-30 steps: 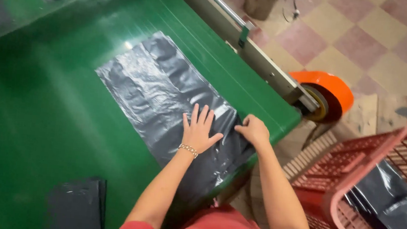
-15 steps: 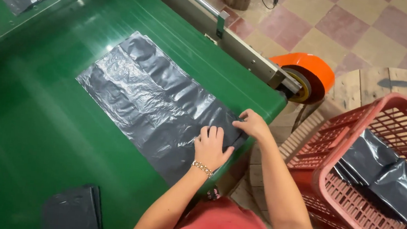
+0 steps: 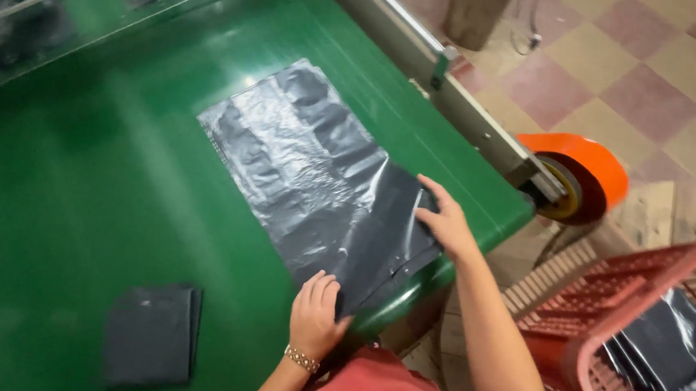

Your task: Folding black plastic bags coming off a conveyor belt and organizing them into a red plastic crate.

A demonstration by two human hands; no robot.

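Note:
A flat black plastic bag (image 3: 316,175) lies spread on the green conveyor belt (image 3: 76,195), its near end at the belt's rounded edge. My left hand (image 3: 315,311), with a bead bracelet at the wrist, presses flat on the bag's near left corner. My right hand (image 3: 446,222) rests on the bag's near right corner by the belt's edge, its fingers on the plastic. Whether either hand pinches the film is hard to see.
A small folded black bag (image 3: 149,334) lies on the belt at the lower left. A red plastic crate (image 3: 607,331) with black bags inside stands on the right. A metal side rail (image 3: 459,104) and an orange roller cover (image 3: 576,171) border the belt. Tiled floor beyond.
My left hand slid from the bag's middle to its near left corner. My right hand stayed at the near right corner. The bag lies farther along the belt in view.

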